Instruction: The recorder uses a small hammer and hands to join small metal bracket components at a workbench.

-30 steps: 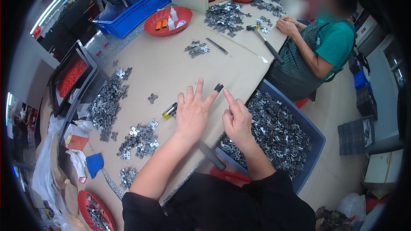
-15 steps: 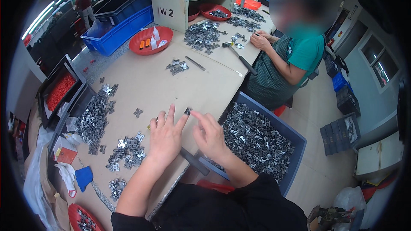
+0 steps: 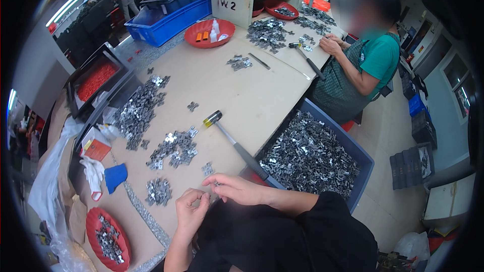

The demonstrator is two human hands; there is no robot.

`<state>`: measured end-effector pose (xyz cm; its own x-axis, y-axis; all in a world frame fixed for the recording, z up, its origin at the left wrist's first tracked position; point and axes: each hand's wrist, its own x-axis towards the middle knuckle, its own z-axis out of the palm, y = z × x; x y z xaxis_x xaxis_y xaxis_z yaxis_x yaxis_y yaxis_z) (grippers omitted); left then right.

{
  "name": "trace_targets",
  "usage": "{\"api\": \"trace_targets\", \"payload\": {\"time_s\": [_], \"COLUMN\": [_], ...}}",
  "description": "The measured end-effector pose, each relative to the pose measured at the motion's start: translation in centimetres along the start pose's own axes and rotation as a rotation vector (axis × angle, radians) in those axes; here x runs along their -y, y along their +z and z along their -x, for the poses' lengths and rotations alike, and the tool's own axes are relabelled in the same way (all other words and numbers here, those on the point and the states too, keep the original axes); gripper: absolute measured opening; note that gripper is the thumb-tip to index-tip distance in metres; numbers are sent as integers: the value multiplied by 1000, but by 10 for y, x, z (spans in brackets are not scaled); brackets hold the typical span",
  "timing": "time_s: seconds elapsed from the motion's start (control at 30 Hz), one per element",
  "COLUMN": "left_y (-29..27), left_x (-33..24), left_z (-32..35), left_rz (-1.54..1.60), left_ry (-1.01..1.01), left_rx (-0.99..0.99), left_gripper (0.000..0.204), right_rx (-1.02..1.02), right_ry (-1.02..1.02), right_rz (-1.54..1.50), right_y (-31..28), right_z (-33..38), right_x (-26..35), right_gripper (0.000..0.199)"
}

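Note:
Close to my body, at the table's near edge, my left hand [image 3: 190, 212] is closed, thumb and fingertips pressed together; anything between them is too small to make out. Just to its right, my right hand [image 3: 236, 190] is closed with bent fingers on a small grey metal part [image 3: 218, 184], only partly visible. The fingertips of both hands nearly meet. A hammer [image 3: 214, 118] with a yellow-and-black head lies beyond them, its dark handle slanting toward the table edge. A few small metal parts [image 3: 207, 169] lie just past my right fingertips.
Piles of metal parts [image 3: 174, 148] cover the left side. A grey bin [image 3: 367, 163] full of parts stands right of the table. Red dishes [image 3: 91, 226] sit near left and far back. A co-worker [image 3: 375, 60] works at the far right, beside another hammer [image 3: 315, 68].
Both hands have drawn back from the table's middle toward my body, uncovering the hammer. My left fingers, spread before, are now closed. The whole view has shifted.

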<state>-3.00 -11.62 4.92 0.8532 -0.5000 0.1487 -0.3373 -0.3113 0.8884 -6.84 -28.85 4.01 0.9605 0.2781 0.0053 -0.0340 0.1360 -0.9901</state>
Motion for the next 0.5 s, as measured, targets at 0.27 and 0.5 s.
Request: {"api": "trace_targets", "payload": {"time_s": [0.27,0.5], "left_y": [-19,-24], "left_x": [24,22], "left_z": [49,63], "left_rz": [265,549], "left_ry": [-155,-306], "left_rx": [-227,-244], "left_gripper": [15,16], "right_rx": [192,169], "right_ry": [184,139], "right_rz": [3,-171], "right_y": [36,48], "right_z": [-8,-16], "right_x": [13,-1], "right_gripper": [32,30]}}
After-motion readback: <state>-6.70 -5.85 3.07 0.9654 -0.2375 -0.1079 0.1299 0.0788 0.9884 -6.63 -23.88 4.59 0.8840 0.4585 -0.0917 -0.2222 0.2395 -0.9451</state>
